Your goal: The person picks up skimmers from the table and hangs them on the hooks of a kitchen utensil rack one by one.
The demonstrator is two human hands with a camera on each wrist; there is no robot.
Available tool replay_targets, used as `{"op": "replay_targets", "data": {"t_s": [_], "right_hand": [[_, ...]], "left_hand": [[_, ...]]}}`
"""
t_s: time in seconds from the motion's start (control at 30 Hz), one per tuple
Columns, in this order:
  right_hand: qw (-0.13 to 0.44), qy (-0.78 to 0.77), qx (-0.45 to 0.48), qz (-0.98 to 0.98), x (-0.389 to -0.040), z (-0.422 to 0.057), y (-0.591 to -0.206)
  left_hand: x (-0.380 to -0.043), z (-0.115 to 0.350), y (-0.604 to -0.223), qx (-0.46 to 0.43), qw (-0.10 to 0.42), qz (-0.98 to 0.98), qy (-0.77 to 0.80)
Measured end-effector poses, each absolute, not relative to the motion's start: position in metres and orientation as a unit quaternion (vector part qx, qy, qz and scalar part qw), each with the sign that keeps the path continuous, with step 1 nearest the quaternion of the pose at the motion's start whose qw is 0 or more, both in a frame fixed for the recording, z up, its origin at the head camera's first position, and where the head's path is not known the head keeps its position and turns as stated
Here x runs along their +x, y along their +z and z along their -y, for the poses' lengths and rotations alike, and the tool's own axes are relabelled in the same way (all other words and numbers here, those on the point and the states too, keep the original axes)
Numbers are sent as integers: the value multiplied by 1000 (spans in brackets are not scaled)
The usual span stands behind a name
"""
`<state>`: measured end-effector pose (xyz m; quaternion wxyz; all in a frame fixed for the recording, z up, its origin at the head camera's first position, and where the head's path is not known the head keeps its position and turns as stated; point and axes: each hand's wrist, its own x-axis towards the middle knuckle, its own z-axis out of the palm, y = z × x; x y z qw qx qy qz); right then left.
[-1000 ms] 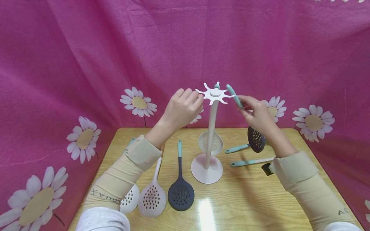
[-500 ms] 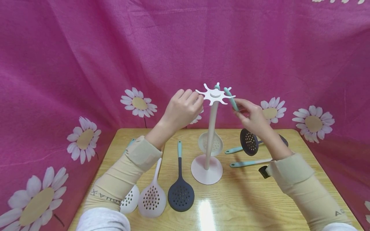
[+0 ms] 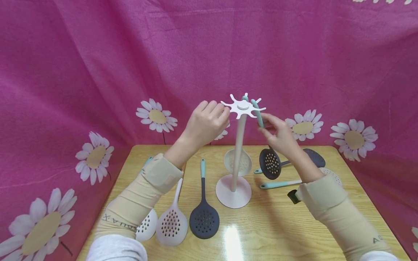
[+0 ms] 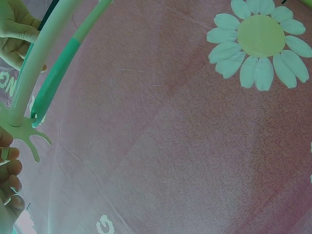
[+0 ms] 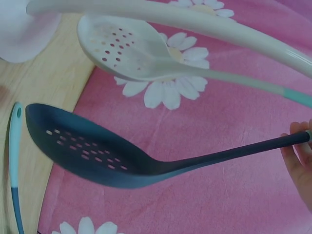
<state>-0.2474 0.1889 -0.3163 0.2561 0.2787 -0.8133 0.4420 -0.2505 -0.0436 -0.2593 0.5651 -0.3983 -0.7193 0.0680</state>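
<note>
A white utensil stand (image 3: 240, 145) with a star of hooks on top rises from a round base. My left hand (image 3: 208, 121) grips one of its hooks at the left, fingers curled. On the right, my right hand (image 3: 279, 132) holds a dark skimmer (image 3: 270, 164) by its teal handle, the perforated bowl hanging down. The handle's upper end lies against the hooks on the stand's right side; whether its hole is over a hook I cannot tell. A pale skimmer (image 5: 122, 48) hangs from a rear hook, its bowl behind the post.
On the wooden table lie a dark perforated turner (image 3: 204, 219), a pale perforated turner (image 3: 172, 224) and a white perforated utensil (image 3: 147, 226), partly under my left forearm. At right lie a dark utensil (image 3: 314, 157) and a pale perforated one (image 3: 332, 175). Pink flowered cloth surrounds the table.
My right hand has moved left and slightly down with the dark skimmer, bringing its handle end from beside the hooks to the stand's top. The left hand stays on its hook.
</note>
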Motion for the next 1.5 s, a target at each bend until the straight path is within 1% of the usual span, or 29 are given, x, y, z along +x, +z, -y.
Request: {"op": "replay_targets", "data": {"t_s": [0.17,0.43,0.57,1.5], "right_hand": [[262,454,276,806,-240,-180,-311],[259,486,267,791,-256,-182,-333],[266,492,262,786,-259,-181,-338],[268,484,245,796,-257,-172,-343]], "left_hand": [[-250,44,-259,-399,563,720,68],[-250,44,-259,-399,562,721,69],[-250,44,-259,-399,561,722,68],[-251,44,-260,-401,558,724,61]]}}
